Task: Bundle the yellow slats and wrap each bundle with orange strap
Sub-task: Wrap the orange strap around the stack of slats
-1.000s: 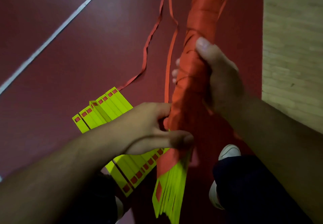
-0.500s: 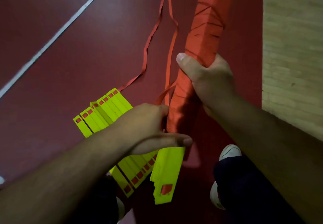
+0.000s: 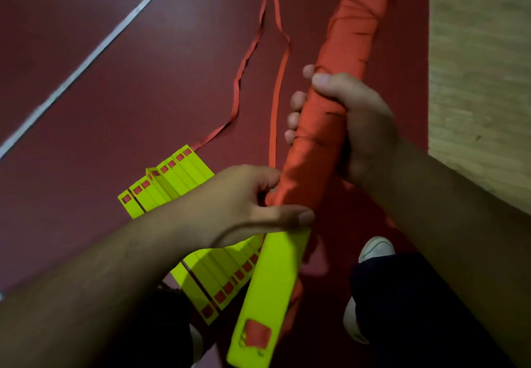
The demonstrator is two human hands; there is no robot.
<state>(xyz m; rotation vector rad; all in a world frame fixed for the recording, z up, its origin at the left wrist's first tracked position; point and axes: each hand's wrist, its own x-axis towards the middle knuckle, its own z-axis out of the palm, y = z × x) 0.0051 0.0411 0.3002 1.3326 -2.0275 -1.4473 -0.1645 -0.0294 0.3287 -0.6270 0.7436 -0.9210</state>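
Observation:
A long bundle of yellow slats (image 3: 270, 290) is held upright and tilted, most of its length covered in wound orange strap (image 3: 353, 28); only its near yellow end shows, flat face up. My right hand (image 3: 353, 126) grips the wrapped part at mid-length, fingers curled around it. My left hand (image 3: 253, 204) pinches the lowest turn of strap against the bundle, thumb across it. Loose strap tails (image 3: 275, 89) trail over the floor to the top edge. A second fan of yellow slats (image 3: 172, 178) lies on the floor under my left arm.
Dark red floor (image 3: 115, 109) with a white line (image 3: 86, 63) running diagonally at left. A pale wooden floor strip (image 3: 482, 66) lies at right. My white shoe (image 3: 373, 248) and dark trouser legs are at the bottom.
The bundle has been rotated, so its near end turned from edge-on to flat face up. My right hand re-gripped the wrapped part. My left hand stayed pinching the strap's lower edge.

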